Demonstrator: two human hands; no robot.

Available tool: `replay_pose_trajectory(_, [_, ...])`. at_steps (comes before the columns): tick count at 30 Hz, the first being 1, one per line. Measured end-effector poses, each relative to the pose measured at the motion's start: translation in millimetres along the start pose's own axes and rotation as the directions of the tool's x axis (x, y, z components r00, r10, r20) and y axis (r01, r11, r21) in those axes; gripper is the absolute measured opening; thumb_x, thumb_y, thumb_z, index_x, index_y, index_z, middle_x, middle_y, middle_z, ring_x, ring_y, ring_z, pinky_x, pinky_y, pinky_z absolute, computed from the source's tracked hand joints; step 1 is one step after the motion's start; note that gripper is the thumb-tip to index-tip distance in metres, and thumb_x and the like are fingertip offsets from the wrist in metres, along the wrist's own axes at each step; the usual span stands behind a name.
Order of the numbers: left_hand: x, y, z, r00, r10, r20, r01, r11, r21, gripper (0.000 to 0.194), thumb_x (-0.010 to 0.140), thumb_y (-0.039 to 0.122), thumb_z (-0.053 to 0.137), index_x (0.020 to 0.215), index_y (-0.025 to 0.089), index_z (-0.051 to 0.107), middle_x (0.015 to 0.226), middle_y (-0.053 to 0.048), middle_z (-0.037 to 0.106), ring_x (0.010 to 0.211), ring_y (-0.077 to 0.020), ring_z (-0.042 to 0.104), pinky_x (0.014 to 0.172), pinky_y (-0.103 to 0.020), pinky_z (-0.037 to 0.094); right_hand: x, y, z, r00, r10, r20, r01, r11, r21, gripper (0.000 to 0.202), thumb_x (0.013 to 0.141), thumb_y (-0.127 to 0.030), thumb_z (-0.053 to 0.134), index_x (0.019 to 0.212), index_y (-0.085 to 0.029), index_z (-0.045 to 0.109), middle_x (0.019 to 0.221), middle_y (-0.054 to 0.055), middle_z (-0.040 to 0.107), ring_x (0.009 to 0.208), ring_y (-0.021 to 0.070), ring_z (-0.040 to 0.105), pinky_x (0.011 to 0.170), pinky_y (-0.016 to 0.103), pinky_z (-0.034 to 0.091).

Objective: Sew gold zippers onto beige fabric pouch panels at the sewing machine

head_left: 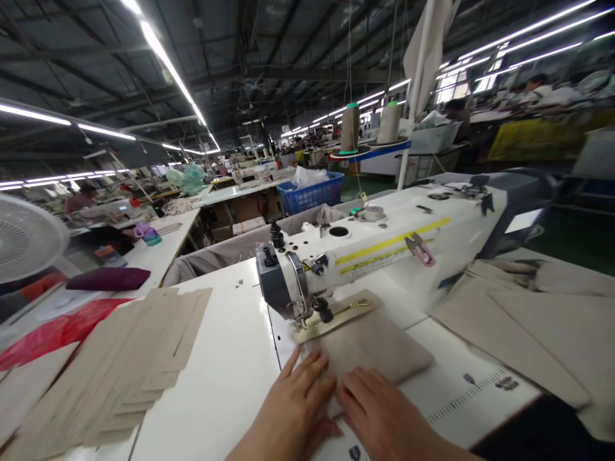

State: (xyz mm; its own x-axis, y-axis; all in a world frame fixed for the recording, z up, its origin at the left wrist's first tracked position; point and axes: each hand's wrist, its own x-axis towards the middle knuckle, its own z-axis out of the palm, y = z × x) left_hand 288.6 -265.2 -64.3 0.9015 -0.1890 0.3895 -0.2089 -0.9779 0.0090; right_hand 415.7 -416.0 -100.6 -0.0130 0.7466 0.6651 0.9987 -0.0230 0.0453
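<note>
A beige fabric piece [379,346] lies under the head of a white sewing machine [384,256]. Along its far edge runs a pale yellow zipper [343,315] with a gold-coloured pull, passing beneath the presser foot area. My left hand [300,397] is closed on the near left part of the fabric, index finger stretched toward the foot. Beside it, my right hand [377,406] has bent fingers closed on the fabric's near edge. Both hands partly cover the cloth, and the needle itself is too small to make out.
Flat beige pieces [120,358] lie overlapped at the left. More beige fabric [533,320] spreads on the right. Pink-handled thread snips [420,250] sit on the machine's arm. Thread cones [350,130] stand behind. A blue crate [312,194] and a white fan [29,237] are farther off.
</note>
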Motion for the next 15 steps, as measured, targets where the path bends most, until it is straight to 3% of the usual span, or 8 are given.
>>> replay_pose_trajectory(2, [1.7,1.8,3.1,1.000,0.012,-0.007,-0.012,0.999,0.032,0.030,0.091,0.031,0.046,0.113,0.013,0.056,0.119,-0.016,0.061,0.117,-0.0266,0.052,0.101,-0.048,0.041,-0.8,-0.1,-3.3,0.999,0.053,-0.002,-0.053,0.998,0.031,0.015,0.077,-0.010,0.047,0.084,-0.016,0.059,0.081,0.007,0.060,0.073,0.0213,0.053,0.069,0.035,0.043])
replay_pose_trajectory(5, [7.9,1.5,4.7,1.000,0.011,-0.010,-0.010,0.998,0.059,0.025,0.092,0.014,0.038,0.108,0.012,0.058,0.115,-0.014,0.064,0.109,-0.0232,0.058,0.096,-0.043,0.047,0.3,7.4,-5.2,0.997,0.064,-0.045,-0.062,0.996,0.064,0.022,0.081,-0.011,0.043,0.093,-0.014,0.061,0.096,0.011,0.063,0.088,0.0229,0.056,0.081,0.037,0.044])
replay_pose_trajectory(7, [11.6,2.0,3.9,0.999,0.010,-0.039,-0.008,0.999,0.044,0.026,0.093,0.015,0.036,0.105,0.012,0.059,0.111,-0.014,0.065,0.104,-0.0228,0.061,0.093,-0.041,0.050,-0.3,9.1,-7.7,0.997,0.045,-0.063,-0.039,0.995,0.089,0.024,0.083,-0.011,0.042,0.096,-0.013,0.062,0.097,0.011,0.064,0.090,0.0221,0.057,0.082,0.036,0.046])
replay_pose_trajectory(11, [14.2,7.5,-6.8,0.994,-0.077,-0.084,0.071,0.995,-0.067,0.027,0.093,0.018,0.035,0.105,0.016,0.058,0.106,-0.011,0.068,0.100,-0.0206,0.063,0.090,-0.038,0.052,-2.3,15.1,-25.4,0.997,0.045,0.065,-0.056,0.981,0.183,0.019,0.084,-0.024,0.051,0.097,-0.017,0.063,0.097,0.007,0.066,0.087,0.0210,0.060,0.079,0.035,0.050])
replay_pose_trajectory(13, [13.7,10.1,-15.8,0.987,-0.149,-0.055,0.141,0.981,-0.133,0.027,0.091,0.021,0.039,0.113,0.017,0.055,0.106,-0.009,0.068,0.101,-0.0208,0.063,0.090,-0.038,0.052,-2.2,36.5,-42.5,0.998,0.033,0.058,-0.043,0.982,0.184,0.021,0.086,-0.030,0.052,0.100,-0.019,0.063,0.099,0.007,0.066,0.089,0.0198,0.060,0.079,0.033,0.050])
replay_pose_trajectory(15, [13.5,10.1,-21.5,0.967,-0.251,-0.045,0.242,0.960,-0.144,0.029,0.089,0.024,0.044,0.115,0.018,0.054,0.104,-0.008,0.068,0.097,-0.0212,0.064,0.089,-0.040,0.052,-0.6,79.0,-66.2,0.998,0.064,-0.023,-0.061,0.992,0.112,0.023,0.090,-0.031,0.047,0.101,-0.018,0.063,0.098,0.009,0.066,0.091,0.0190,0.060,0.079,0.031,0.049])
